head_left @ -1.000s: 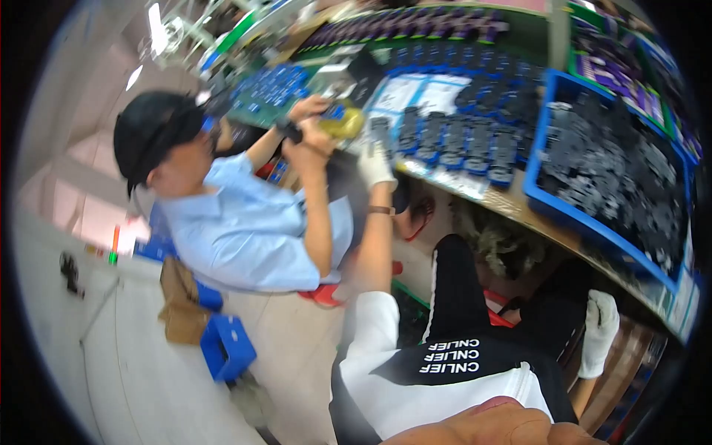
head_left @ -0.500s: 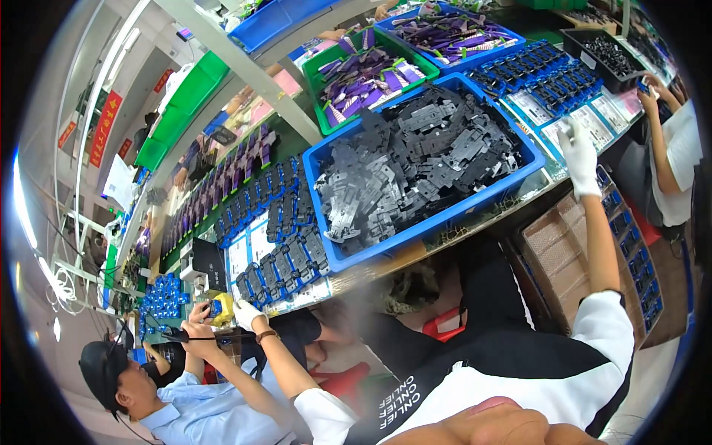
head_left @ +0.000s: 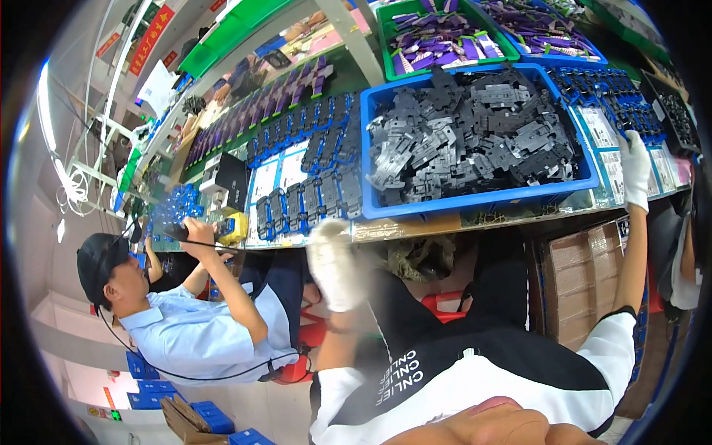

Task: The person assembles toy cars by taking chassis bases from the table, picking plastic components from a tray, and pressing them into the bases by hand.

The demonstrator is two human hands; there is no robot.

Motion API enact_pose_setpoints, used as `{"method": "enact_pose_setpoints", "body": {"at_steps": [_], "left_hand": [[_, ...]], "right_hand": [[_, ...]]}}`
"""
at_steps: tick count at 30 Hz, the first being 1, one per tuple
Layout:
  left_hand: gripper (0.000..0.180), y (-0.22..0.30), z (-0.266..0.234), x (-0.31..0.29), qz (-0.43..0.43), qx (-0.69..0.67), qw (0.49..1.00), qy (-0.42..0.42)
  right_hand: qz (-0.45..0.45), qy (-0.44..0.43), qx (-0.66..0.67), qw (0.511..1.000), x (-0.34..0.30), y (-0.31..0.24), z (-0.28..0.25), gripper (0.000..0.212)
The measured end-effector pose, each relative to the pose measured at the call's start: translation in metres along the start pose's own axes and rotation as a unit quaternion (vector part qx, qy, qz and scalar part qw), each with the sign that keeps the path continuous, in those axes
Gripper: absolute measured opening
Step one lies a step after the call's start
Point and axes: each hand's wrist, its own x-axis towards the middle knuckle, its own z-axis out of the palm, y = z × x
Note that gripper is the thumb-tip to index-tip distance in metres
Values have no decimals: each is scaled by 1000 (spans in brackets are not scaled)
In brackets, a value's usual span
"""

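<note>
My left hand (head_left: 335, 267), in a white glove, is smeared by motion in front of the table's near edge; its fingers are too blurred to read. Beside it on the table lie rows of black plastic chassis parts with blue pieces (head_left: 308, 204). At the right, my right hand (head_left: 635, 172), also gloved, reaches over the table with its fingers drawn together at the near end of another group of blue and black chassis parts (head_left: 610, 96). Its fingertips seem to pinch one of them, mostly hidden by the glove. Between my hands stands a blue bin (head_left: 475, 199) heaped with loose black plastic plates (head_left: 475, 133).
Behind the blue bin are a green bin (head_left: 452, 73) and another blue bin (head_left: 552, 59) with purple parts. A black tray (head_left: 667, 111) stands far right. To my left sits a co-worker (head_left: 185, 326) in light blue, near a yellow block (head_left: 236, 228). A partitioned carton (head_left: 586, 285) is below right.
The view has swung, so the table sits further right. My left hand has drawn back from the yellow block by the co-worker. My right hand has come to the blue and black parts.
</note>
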Motion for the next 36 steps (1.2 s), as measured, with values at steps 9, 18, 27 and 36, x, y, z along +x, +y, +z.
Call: {"method": "enact_pose_setpoints", "body": {"at_steps": [9,18,27,36], "left_hand": [[57,25,167,-48,-287,-568,742,-210],[44,16,122,-47,-349,-586,727,-74],[53,25,101,-57,-377,-595,704,-92],[75,60,113,-55,-315,-568,733,-201]], "right_hand": [[-135,-253,304,909,-54,-265,-106,14],[-271,-149,169,936,6,-293,-37,28],[-135,-116,224,958,50,-246,16,16],[287,-302,662,622,-58,-319,-63,20]]}}
